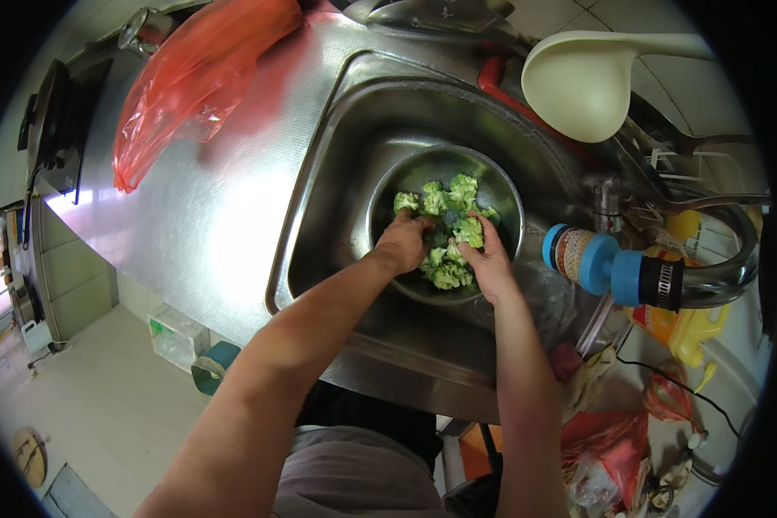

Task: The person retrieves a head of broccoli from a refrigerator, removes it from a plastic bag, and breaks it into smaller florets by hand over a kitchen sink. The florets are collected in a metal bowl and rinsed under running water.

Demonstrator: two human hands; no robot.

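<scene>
A round stainless steel bowl (421, 165) rests inside the metal sink basin (333, 175). Several green broccoli florets (450, 275) lie in it, some along the far side and some nearer me. Between the thumb and fingers of my right hand (490, 262) is a broccoli floret (468, 232), near the bowl's right side. My left hand (403, 243) reaches over the left rim, its fingers bent down among the florets. Those fingertips are partly hidden, so whether they grip a piece is unclear. Another floret (406, 201) sits just beyond the left knuckles.
Right of the bowl, a faucet with a blue filter (599, 264) juts over the sink edge. A pale ladle (579, 87) hangs high at the right. On the steel counter (233, 213) lies a red plastic bag (201, 84). A yellow jug (693, 333) stands at the far right.
</scene>
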